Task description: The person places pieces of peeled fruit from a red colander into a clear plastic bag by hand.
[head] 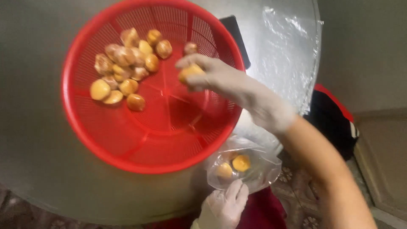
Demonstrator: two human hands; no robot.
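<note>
Nearest, the gloved left hand (224, 205) pinched the near edge of a clear plastic bag (258, 163), its grip closed on the film; two yellow round peeled pieces (241, 163) lay inside. Just beyond, the gloved right hand (237, 87) hovered over the round red plastic basket (106, 140) on the grey metal surface (29, 63), fingers closed around one yellow peeled piece (190, 72). The bag lay nearward and slightly right of that grip. Farther left, a heap of brown-and-yellow pieces (125, 63) rested in the basket.
</note>
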